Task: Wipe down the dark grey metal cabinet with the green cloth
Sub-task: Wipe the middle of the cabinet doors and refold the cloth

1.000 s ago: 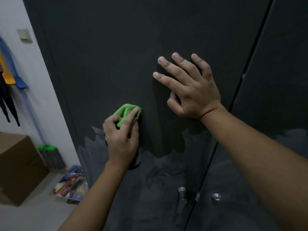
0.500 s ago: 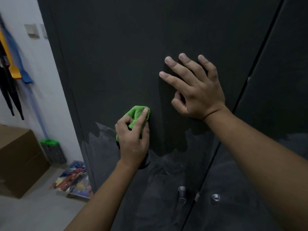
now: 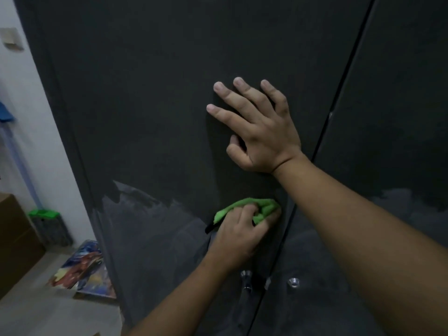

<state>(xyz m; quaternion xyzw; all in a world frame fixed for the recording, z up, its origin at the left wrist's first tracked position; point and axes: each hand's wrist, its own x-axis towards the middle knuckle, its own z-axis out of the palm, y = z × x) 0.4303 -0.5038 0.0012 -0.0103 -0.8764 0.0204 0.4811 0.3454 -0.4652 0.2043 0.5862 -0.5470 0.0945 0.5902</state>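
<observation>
The dark grey metal cabinet [image 3: 157,93] fills the view, its two doors meeting at a slanting seam [image 3: 344,88]. On the left door, a darker upper area meets a paler, streaky band [image 3: 150,226] along a ragged edge. This reads as wiped metal above and dusty metal below. At that edge, just left of the seam, the left hand [image 3: 238,235] presses the green cloth [image 3: 244,207] against the door, its fingers [image 3: 249,209] curled round the bunched wad. Above it the right hand [image 3: 264,134] lies flat on the same door, fingers straight and spread, holding nothing and apparently bracing. The right door [image 3: 400,117] shows a similar pale band low down. The step in hand is wiping the left door. The next move probably calls for firm strokes down through the pale band, around the metal knob [image 3: 246,277], then across the seam.
</observation>
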